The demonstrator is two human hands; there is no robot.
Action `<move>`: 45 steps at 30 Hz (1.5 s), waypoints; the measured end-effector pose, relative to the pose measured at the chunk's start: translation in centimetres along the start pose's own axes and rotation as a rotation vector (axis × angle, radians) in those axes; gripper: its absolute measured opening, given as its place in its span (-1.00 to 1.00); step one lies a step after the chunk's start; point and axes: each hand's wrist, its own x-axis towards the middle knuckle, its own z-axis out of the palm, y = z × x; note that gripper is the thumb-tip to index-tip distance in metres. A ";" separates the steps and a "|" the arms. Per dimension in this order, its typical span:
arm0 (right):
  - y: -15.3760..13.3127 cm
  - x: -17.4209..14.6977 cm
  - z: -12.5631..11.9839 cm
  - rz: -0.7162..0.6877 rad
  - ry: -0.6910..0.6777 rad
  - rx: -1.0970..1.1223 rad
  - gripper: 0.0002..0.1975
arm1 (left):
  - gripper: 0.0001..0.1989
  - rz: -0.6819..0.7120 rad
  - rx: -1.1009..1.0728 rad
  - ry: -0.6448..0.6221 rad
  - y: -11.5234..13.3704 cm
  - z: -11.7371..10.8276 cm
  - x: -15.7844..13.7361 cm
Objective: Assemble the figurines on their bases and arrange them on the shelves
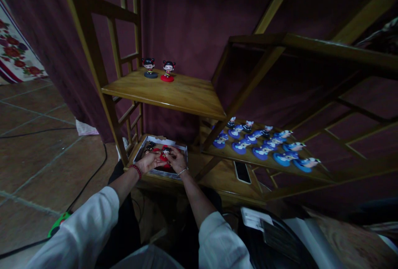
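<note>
Between my two hands is a small figurine (166,151) with black hair and a red base. My left hand (149,162), with a red bead bracelet at the wrist, closes on its left side. On the other side, the fingers of my right hand (177,161) grip it too. Both hands are over an open white cardboard box (185,149) on the low shelf. More dark and red figurines lie inside the box, partly hidden by my hands. On the wooden shelf (186,95) above stand a figurine with a dark base (150,68) and one with a red base (168,71).
To the right, a lower shelf holds several blue and purple figurines (263,149) in rows. A phone (242,172) lies beneath them. Slanting wooden posts (245,90) frame the shelves. A black cable (93,176) and a green object (59,223) are on the tiled floor.
</note>
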 end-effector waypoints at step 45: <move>0.0 -1.3 0.7 -0.024 0.042 -0.054 -0.46 | -0.80 0.082 0.024 0.079 -0.6 0.8 -1.0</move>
